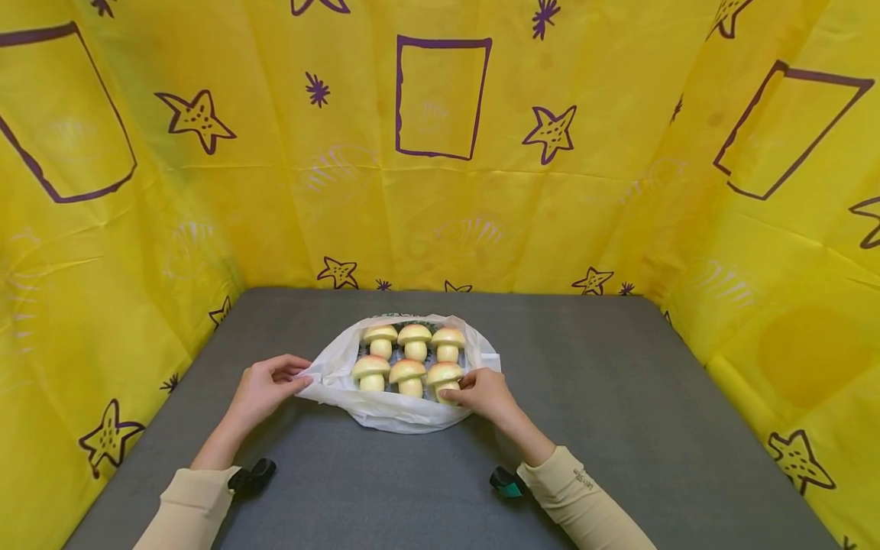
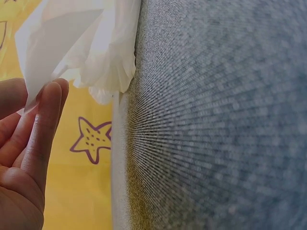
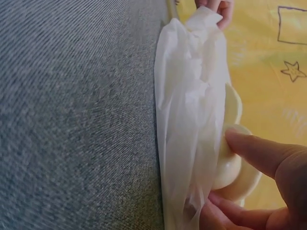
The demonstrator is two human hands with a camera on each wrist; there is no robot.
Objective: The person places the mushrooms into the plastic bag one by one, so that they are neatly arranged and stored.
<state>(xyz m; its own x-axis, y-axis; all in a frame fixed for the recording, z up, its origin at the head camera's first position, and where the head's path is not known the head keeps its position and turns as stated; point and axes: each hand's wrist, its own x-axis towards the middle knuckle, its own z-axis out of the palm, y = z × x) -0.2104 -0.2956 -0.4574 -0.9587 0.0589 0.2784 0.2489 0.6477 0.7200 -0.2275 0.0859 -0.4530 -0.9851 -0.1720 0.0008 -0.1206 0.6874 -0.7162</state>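
Observation:
A white, thin plastic bag point(image 1: 406, 416) lies spread open on the table. Inside its opening sit several cream mushrooms point(image 1: 415, 341) with orange-tinted caps, standing in two rows. My left hand point(image 1: 264, 386) pinches the bag's left corner between thumb and fingers; the left wrist view shows the raised white film point(image 2: 62, 48) in that pinch. At the opposite side, my right hand point(image 1: 486, 393) grips the front-right mushroom point(image 1: 444, 374), thumb in front and fingers at its right side. In the right wrist view the thumb presses that mushroom point(image 3: 228, 167); the fingertips are partly hidden behind the bag.
The table point(image 1: 619, 428) has a dark grey cloth surface. Yellow curtains point(image 1: 440, 206) with purple drawings hang behind it and along both sides. Black straps point(image 1: 253, 477) are worn at the wrists, below the beige sleeves.

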